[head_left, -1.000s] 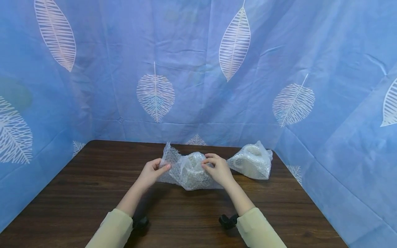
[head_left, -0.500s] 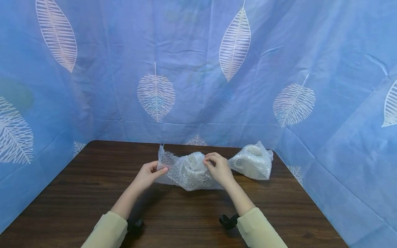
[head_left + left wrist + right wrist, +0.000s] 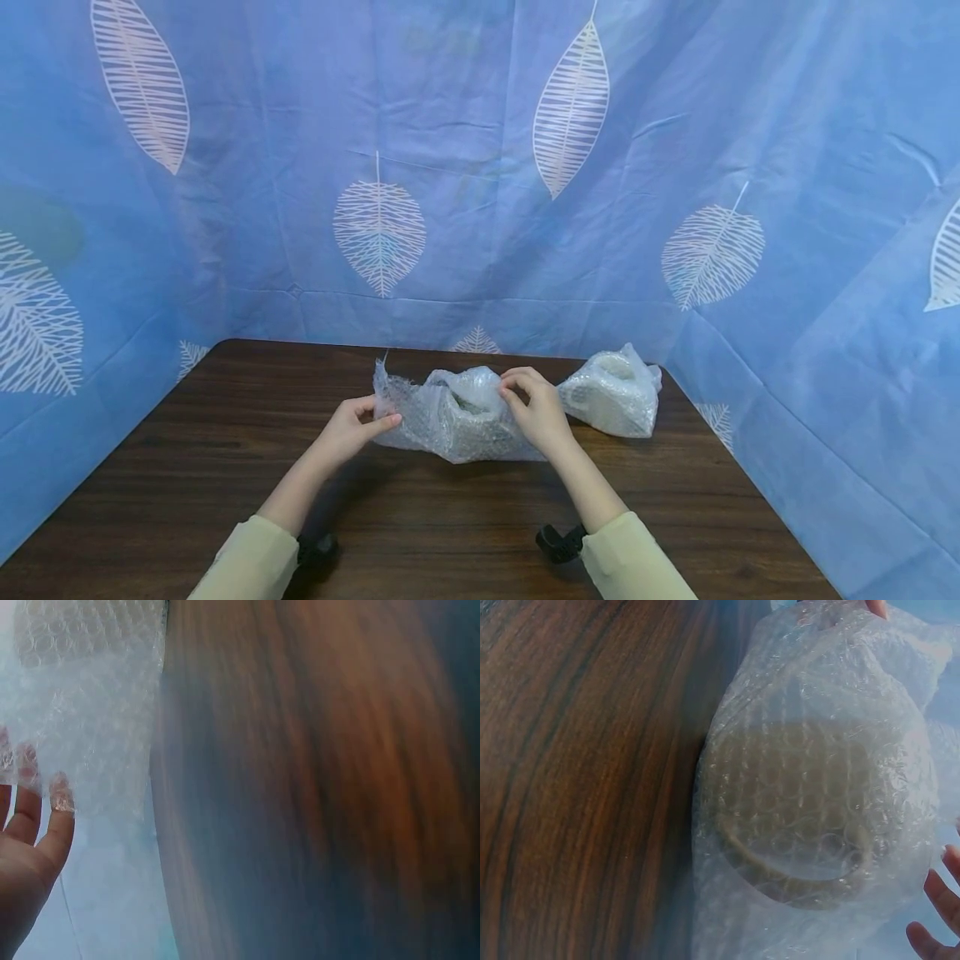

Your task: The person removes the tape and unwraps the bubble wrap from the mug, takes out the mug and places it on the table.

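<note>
Bubble-wrapped item (image 3: 480, 435) sits btwn 2 hands, nearer R hand (image 3: 537, 408), wrap (image 3: 416, 417) running L–R, L hand (image 3: 351, 429) pinching its L end, R its top edge.

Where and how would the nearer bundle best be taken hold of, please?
Probably around the low, rounded body of the nearer bundle, coming from the near side, since it bulges there. The wrap that the left hand pinches looks thin and loose, a poor grip. The right wrist view shows what seems a handle, but wrap covers it.
</note>
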Demonstrator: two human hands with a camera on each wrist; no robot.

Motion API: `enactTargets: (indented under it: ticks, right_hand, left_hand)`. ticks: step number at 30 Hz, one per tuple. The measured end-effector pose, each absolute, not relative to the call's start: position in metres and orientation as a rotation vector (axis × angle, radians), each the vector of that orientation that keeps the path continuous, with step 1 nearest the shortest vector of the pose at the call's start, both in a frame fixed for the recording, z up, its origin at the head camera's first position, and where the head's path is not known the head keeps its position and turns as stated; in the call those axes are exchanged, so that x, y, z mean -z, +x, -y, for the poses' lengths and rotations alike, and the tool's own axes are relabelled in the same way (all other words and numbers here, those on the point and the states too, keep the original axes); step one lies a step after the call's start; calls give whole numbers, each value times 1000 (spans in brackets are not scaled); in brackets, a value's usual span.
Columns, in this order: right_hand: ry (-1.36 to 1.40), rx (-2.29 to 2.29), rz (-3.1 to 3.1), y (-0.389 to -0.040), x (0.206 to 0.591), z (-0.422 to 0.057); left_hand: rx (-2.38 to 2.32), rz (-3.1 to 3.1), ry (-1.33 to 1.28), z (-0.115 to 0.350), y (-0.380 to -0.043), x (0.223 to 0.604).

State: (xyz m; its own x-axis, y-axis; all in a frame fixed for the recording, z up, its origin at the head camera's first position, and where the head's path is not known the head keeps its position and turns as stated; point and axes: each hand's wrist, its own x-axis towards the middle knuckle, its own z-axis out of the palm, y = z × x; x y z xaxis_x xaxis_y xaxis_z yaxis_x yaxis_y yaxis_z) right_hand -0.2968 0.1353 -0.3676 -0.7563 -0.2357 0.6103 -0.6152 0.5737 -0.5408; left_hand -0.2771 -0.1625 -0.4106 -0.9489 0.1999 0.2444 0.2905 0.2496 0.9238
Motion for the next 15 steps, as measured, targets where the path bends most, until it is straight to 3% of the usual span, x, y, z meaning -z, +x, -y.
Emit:
enactTargets:
  ticks: [15]
  right_hand:
    - [633, -1068, 2314, -301, 351, -136]
  left_hand:
    - [1942, 2488, -691, 176, -273, 415]
